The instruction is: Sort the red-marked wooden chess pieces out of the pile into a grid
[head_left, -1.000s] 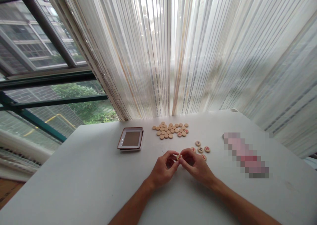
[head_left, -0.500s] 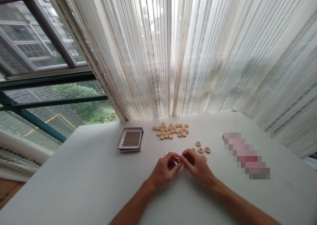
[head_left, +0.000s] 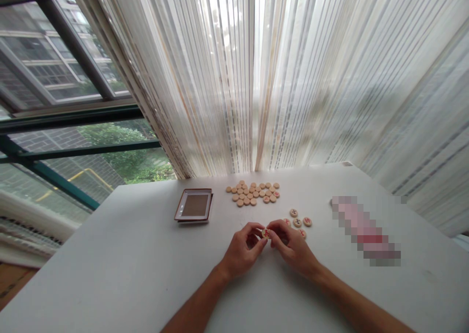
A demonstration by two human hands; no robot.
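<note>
A round wooden Chinese chess piece (head_left: 266,233) with a red character stands between my fingertips, its marked side toward me. My left hand (head_left: 245,248) is closed in a pinch on the piece's left edge. My right hand (head_left: 292,245) pinches it from the right, with thumb and forefinger at the edge. Just beyond the right hand lie several face-up pieces, among them a black-marked piece (head_left: 297,222) and a red-marked piece (head_left: 307,221); one is partly covered by the fingers. Farther back sits a cluster of pieces (head_left: 249,196), mostly blank side up.
A shallow rectangular box (head_left: 178,210) with a brown inside stands left of the cluster on the white table (head_left: 120,255). A pixelated pinkish object (head_left: 361,228) lies at the right. Striped curtains (head_left: 234,88) hang behind the table's back edge.
The piece between my hands has turned so that its red character now faces me. My fingertips have parted slightly around it, while both forearms stay nearly where they were.
</note>
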